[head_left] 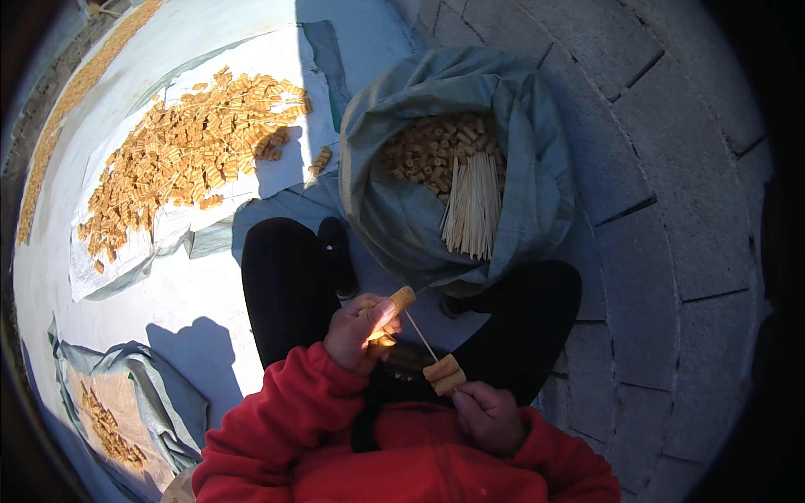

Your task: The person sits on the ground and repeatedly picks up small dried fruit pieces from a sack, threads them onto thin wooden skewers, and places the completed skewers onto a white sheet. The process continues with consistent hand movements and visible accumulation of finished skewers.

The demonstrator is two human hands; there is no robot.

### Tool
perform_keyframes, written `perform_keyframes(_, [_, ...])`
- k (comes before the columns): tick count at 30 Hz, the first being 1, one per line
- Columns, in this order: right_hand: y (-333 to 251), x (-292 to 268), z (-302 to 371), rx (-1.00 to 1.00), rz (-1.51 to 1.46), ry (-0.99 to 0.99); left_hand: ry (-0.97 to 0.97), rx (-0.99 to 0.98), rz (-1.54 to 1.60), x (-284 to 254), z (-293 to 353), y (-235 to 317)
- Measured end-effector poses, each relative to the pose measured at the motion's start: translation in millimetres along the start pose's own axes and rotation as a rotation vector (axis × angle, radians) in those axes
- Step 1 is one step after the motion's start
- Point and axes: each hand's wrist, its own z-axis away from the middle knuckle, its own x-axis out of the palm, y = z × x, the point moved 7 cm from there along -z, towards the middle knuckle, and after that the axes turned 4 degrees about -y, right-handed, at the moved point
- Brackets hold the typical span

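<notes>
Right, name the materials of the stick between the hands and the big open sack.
Stick: probably wood or bamboo, unvarnished-looking; pale, thin and straight, too fine to show grain.
Sack: likely woven plastic, grey-green with a faint sheen; it bends in crisp folds, though the weave isn't clear.

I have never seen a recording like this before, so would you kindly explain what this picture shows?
There is no machine here: a wide fisheye camera on a person's head looks down, so straight edges curve near the rim. The bare hands are the wearer's own. The left hand holds tan rolls; the right hand pinches near the lower end of a thin stick that carries short tan pieces. Ahead, an open sack contains more pieces and a bundle of sticks. To the left, a large heap lies on a white sheet.
</notes>
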Motion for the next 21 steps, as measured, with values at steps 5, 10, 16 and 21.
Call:
perform_keyframes(5, [0.1,-1.1,0.6,0.023,-0.009,0.003,-0.028,-0.066,-0.203,7.2,3.4,2.1])
perform_keyframes(10, [-4.5,-1.8,-4.5,-0.026,-0.021,0.035,-0.256,-0.260,-0.357,33.1,20.3,-22.2])
perform_keyframes(16, [-11.2,-5.1,-5.2,-0.055,-0.014,0.022,0.034,-0.059,0.059,11.9,1.7,-2.2])
perform_keyframes(21, [-2.1,5.8,0.9,0.015,0.153,-0.165,0.224,0.025,0.134,-7.4,-4.4,12.9])
